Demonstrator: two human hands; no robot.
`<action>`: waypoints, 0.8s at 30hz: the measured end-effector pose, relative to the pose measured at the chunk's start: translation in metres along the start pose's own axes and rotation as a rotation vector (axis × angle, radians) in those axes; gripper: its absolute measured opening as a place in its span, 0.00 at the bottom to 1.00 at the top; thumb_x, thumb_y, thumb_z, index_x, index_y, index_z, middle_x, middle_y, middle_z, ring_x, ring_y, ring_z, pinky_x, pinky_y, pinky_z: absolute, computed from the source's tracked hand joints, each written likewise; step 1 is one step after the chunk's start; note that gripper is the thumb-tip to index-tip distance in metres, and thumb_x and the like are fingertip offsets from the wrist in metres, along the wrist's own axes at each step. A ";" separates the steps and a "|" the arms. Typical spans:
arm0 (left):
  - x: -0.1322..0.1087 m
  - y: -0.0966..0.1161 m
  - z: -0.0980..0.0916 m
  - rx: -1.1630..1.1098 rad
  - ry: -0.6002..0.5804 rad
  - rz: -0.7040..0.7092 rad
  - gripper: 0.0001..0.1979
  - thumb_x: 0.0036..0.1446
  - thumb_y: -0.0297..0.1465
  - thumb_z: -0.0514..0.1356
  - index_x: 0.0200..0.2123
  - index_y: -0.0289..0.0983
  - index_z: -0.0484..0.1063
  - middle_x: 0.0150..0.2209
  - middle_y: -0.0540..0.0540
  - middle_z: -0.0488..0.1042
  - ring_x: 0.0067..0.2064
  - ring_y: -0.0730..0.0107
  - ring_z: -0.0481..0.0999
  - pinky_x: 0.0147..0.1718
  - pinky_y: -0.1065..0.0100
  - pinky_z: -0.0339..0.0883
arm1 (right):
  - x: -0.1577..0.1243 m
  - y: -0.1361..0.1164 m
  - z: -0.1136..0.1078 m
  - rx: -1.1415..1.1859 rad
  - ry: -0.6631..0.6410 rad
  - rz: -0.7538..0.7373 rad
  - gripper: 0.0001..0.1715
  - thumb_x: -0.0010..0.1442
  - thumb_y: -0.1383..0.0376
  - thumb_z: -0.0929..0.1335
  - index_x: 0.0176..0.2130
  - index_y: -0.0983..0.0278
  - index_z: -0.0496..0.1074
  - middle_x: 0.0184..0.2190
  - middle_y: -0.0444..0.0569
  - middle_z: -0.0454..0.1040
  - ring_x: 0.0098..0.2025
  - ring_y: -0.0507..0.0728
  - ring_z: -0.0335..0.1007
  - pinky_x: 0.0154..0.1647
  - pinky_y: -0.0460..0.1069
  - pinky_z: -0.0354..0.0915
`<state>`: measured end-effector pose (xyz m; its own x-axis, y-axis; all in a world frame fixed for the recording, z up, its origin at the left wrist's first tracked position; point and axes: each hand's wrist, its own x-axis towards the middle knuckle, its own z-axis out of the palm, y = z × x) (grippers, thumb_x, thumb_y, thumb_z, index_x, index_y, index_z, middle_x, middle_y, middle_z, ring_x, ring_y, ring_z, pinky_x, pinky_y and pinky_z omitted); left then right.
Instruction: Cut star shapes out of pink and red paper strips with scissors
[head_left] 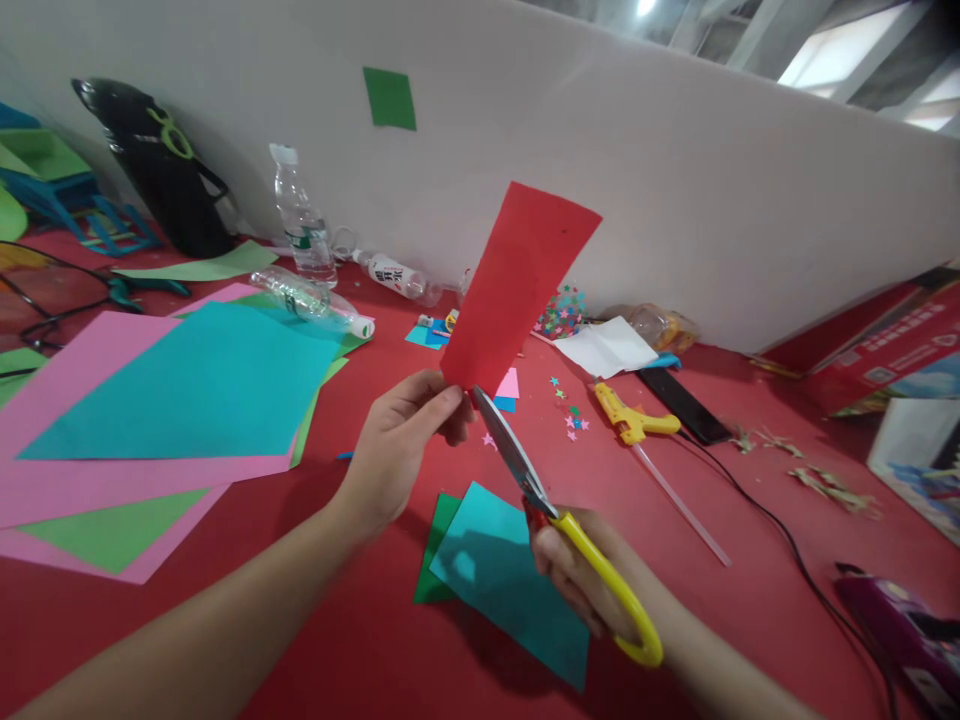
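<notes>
My left hand pinches the lower corner of a red paper strip and holds it upright above the red table. My right hand grips yellow-handled scissors. Their blades point up and left, and the tips meet the strip's bottom edge beside my left fingers. A teal sheet on a green one lies on the table under my hands.
Large pink, teal and green sheets are stacked at left. Plastic bottles stand and lie near the white wall. A yellow glue gun with cable, a phone, paper stars and cardboard boxes are to the right.
</notes>
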<state>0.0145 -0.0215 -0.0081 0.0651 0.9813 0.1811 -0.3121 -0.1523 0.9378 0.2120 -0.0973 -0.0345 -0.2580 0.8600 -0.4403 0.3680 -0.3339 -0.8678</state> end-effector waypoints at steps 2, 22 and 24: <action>0.000 0.000 -0.002 -0.017 0.010 0.007 0.06 0.57 0.30 0.60 0.28 0.39 0.73 0.23 0.52 0.71 0.25 0.76 0.68 0.26 0.73 0.64 | 0.000 0.001 -0.003 0.007 -0.007 -0.044 0.23 0.57 0.46 0.62 0.27 0.61 0.61 0.09 0.33 0.52 0.10 0.45 0.46 0.10 0.41 0.46; 0.004 0.001 -0.008 0.014 -0.051 -0.041 0.10 0.55 0.26 0.58 0.21 0.37 0.69 0.20 0.54 0.66 0.23 0.80 0.64 0.23 0.76 0.59 | -0.003 -0.001 -0.017 -0.042 -0.153 -0.081 0.34 0.54 0.35 0.60 0.32 0.63 0.64 0.11 0.34 0.55 0.12 0.46 0.49 0.12 0.42 0.49; 0.005 0.001 -0.009 0.040 -0.060 -0.029 0.10 0.55 0.26 0.58 0.21 0.37 0.69 0.21 0.54 0.66 0.23 0.80 0.64 0.23 0.76 0.59 | -0.003 -0.002 -0.016 -0.054 -0.120 -0.085 0.34 0.54 0.35 0.60 0.31 0.63 0.63 0.11 0.34 0.55 0.11 0.46 0.48 0.12 0.42 0.48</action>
<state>0.0056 -0.0158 -0.0091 0.1304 0.9769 0.1695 -0.2716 -0.1293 0.9537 0.2266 -0.0931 -0.0281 -0.3944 0.8307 -0.3928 0.3866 -0.2378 -0.8911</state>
